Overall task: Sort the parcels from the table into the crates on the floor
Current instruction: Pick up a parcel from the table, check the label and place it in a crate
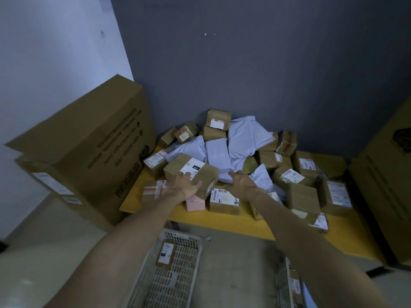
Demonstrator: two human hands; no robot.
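Note:
A heap of brown boxes and white mailer bags point(242, 138) covers the yellow table point(222, 221). My left hand point(184, 185) holds the near corner of a brown box with a white label point(195, 167) at the front left of the heap, fingers on its top and thumb on its front face. To the right of that box my right hand point(241, 182) hovers open, fingers spread over the mailers. On the floor below stands a white slotted crate point(189, 270) with one brown parcel point(165, 252) in it. A second crate point(283, 285) shows at the bottom right.
Large cardboard cartons point(89, 141) are stacked on the floor against the table's left end. Another tall carton point(389, 174) stands at the right end. A grey wall backs the table. A pink box point(195, 203) and a labelled brown box point(224, 201) sit near the front edge.

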